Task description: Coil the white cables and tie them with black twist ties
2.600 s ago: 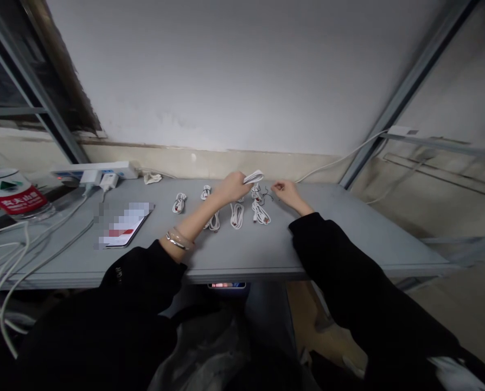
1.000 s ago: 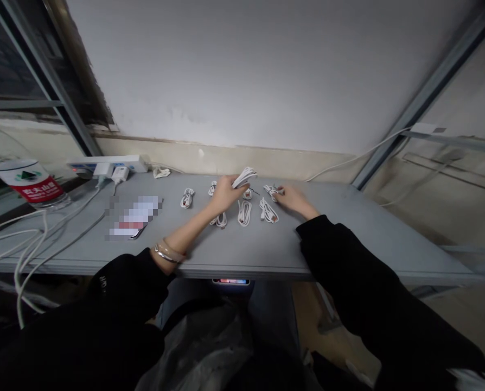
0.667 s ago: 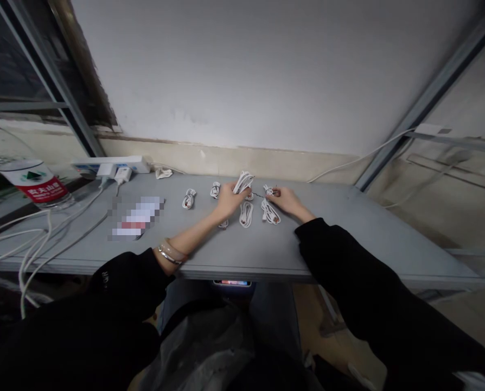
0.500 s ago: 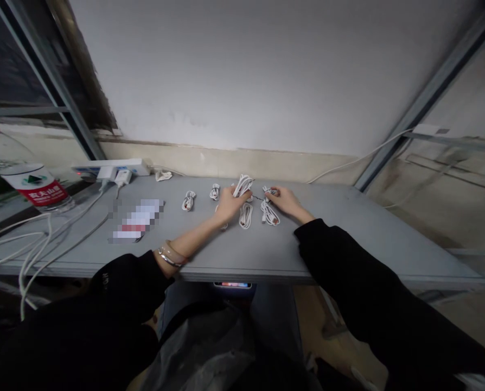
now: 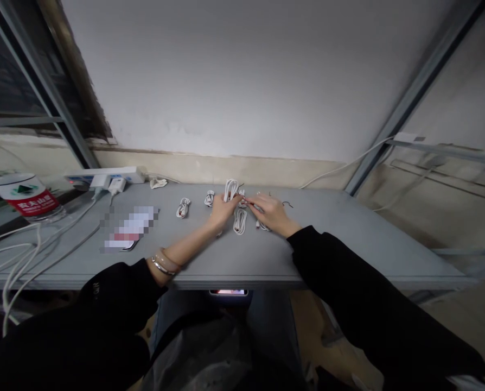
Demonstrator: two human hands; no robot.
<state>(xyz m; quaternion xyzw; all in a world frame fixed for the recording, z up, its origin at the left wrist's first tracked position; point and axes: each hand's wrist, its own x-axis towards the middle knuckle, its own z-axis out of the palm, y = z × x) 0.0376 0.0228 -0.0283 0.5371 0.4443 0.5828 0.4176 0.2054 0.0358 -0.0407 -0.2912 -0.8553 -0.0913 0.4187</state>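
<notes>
**A:** While you read along the grey table (image 5: pixel 372 244) from the left, what comes first?

**B:** A water bottle (image 5: pixel 20 190) with a red label at the very edge of the view. Just beside it sits a white power strip (image 5: pixel 100 176) with a plug adapter (image 5: pixel 116 185) in it, and loose white cords (image 5: pixel 18 260) hang over the table's front edge below them.

**A:** And moving right?

**B:** A flat object (image 5: pixel 128 228), too pixelated to name, lies on the table. Behind it, near the wall, is a small white scrap (image 5: pixel 158 183). Then come two small bundled white cables (image 5: pixel 183 207) (image 5: pixel 209 198), well apart from each other.

**A:** Where are the hands?

**B:** In the middle, nearly meeting. The left hand (image 5: pixel 223 212), with bangles (image 5: pixel 161 262) on its wrist, has its fingers curled and lies just in front of a taller cable bundle (image 5: pixel 230 190). I can't tell whether it grips anything. Another looped cable (image 5: pixel 239 221) lies just beside it, towards the table's front edge.

**A:** The right hand?

**B:** The right hand (image 5: pixel 270 213) reaches left with its fingers together, and its fingertips (image 5: pixel 248 201) come almost to the left hand. They may be pinching a thin cord, but it's too small to tell. A further cable (image 5: pixel 262 226) lies partly under this hand, and a thin dark wire (image 5: pixel 287 204) curls just past it.
</notes>
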